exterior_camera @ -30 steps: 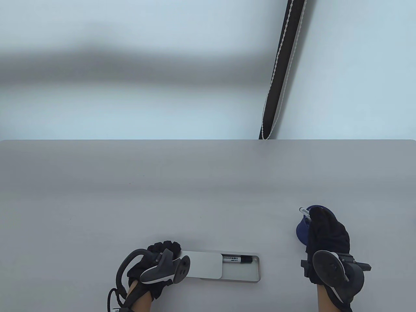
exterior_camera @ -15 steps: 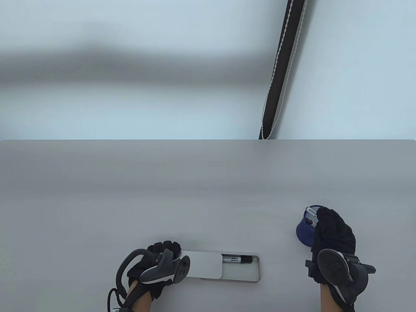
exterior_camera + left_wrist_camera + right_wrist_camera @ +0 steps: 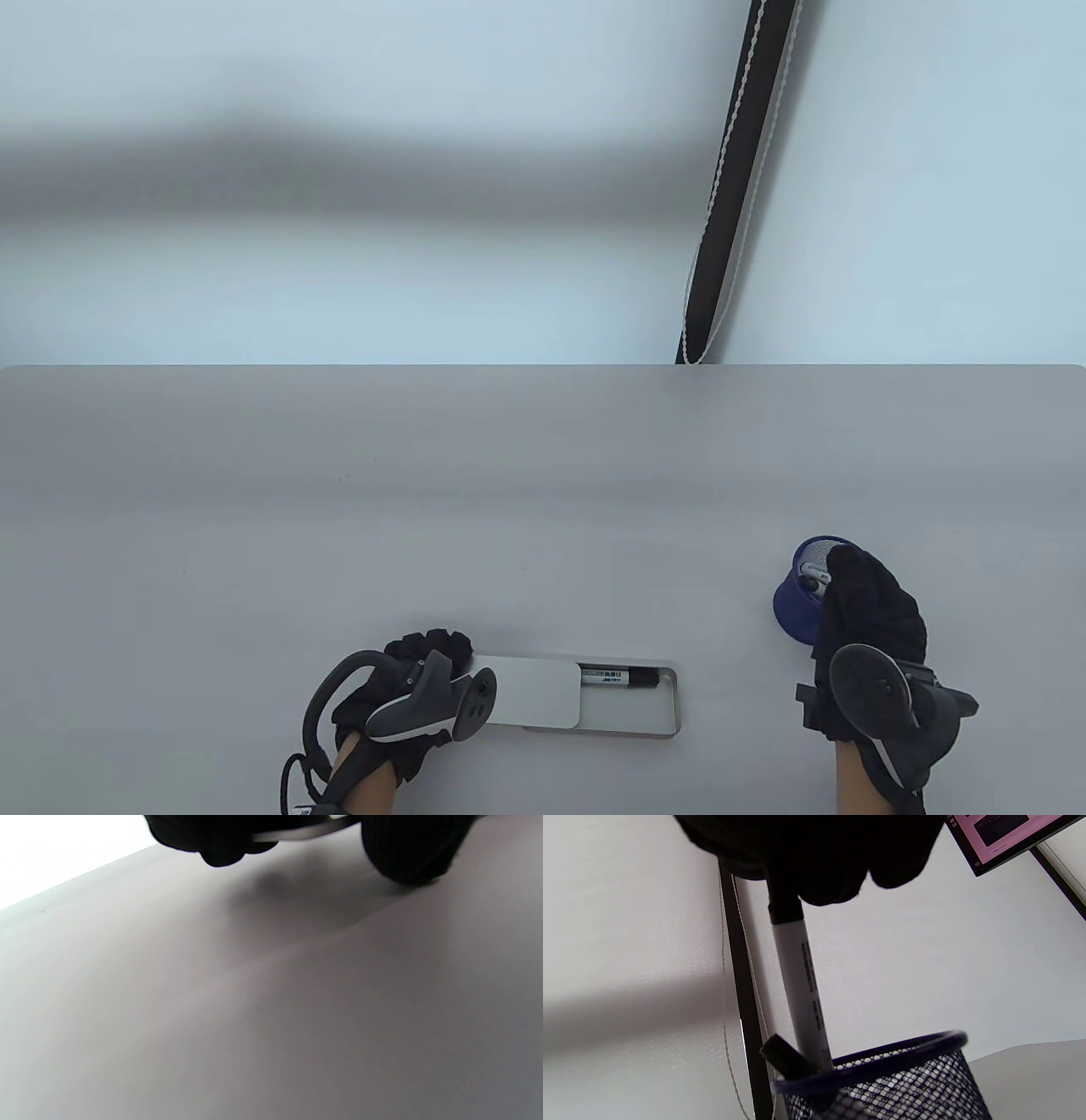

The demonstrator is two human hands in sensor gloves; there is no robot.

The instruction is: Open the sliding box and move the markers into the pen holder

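blue wire-mesh pen holder (image 3: 797,594) at four o'clock on the table takes a white-barrelled marker (image 3: 801,984), pinched at its dark top by the right hand (image 3: 870,615); better lowered straight, clear of the rim and the marker already inside. the left hand (image 3: 407,679) grips the silver sliding box (image 3: 628,722) at six o'clock, one black-capped marker (image 3: 619,677) left inside and bare table between.

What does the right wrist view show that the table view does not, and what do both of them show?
Only the right wrist view shows a second dark-ended marker leaning in the blue mesh pen holder, and a screen corner.

Only the table view shows the left hand on the sliding box, its lid slid partly open, with one marker still inside.

Both show the right hand holding a white marker by its top, lower end inside the holder.
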